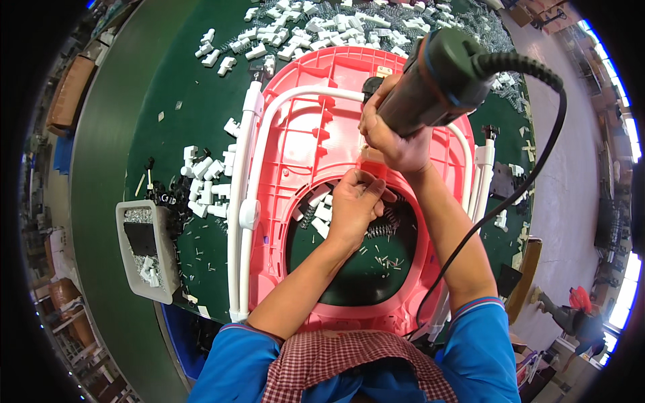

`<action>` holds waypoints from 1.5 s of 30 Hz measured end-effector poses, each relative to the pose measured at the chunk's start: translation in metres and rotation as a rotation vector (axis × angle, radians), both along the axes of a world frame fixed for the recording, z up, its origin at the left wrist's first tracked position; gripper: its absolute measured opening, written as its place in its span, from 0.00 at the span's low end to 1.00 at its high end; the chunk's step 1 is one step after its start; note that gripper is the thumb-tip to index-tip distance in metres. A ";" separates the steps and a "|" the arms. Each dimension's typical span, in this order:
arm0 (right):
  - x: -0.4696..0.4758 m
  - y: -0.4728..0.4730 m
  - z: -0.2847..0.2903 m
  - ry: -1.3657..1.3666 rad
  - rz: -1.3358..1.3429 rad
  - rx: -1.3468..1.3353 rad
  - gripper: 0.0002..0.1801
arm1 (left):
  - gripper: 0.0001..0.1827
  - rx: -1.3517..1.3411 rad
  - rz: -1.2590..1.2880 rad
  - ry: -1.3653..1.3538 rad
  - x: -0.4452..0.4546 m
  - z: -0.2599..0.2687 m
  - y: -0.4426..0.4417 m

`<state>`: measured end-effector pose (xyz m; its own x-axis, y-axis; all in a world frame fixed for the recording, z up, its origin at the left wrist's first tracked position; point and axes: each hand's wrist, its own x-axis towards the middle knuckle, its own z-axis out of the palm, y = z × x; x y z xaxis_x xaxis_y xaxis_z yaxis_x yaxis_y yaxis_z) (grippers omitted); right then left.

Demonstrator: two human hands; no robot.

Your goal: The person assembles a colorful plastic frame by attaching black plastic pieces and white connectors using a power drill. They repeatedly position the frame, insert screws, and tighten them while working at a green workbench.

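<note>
A pink plastic shell (302,131) with a round opening lies on the green table, crossed by a white tubular frame (247,201). My right hand (398,126) grips a dark corded power screwdriver (433,80) above the shell's upper middle; its tip is hidden behind the hand. Just below and left of it, my left hand (359,194) hovers over the top edge of the opening, fingertips pinched together; whether something small sits between them I cannot tell. Through the opening show white plastic fittings (322,214), coil springs (380,230) and scattered screws (385,263).
A heap of white fittings and springs (322,30) covers the table's far side. More white fittings (204,186) lie left of the frame, beside small black parts (169,201). A grey bin (174,272) of screws stands at the left. The tool's black cable (504,204) loops down past my right arm.
</note>
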<state>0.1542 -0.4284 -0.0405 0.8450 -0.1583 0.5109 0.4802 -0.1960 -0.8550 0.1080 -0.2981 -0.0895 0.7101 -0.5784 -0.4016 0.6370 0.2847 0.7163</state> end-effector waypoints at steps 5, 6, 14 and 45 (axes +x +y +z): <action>0.000 0.000 -0.006 0.033 -0.069 -0.056 0.10 | 0.10 -0.018 0.107 0.003 0.015 -0.002 0.003; 0.001 -0.003 -0.001 0.091 -0.044 -0.100 0.09 | 0.09 -0.028 0.112 -0.008 0.019 -0.004 0.004; 0.001 0.004 -0.008 0.098 0.003 0.073 0.24 | 0.07 -0.045 0.169 0.018 0.034 -0.003 0.002; -0.062 -0.021 0.026 -0.172 -0.189 0.407 0.33 | 0.21 -0.277 -0.170 0.555 -0.016 0.000 0.004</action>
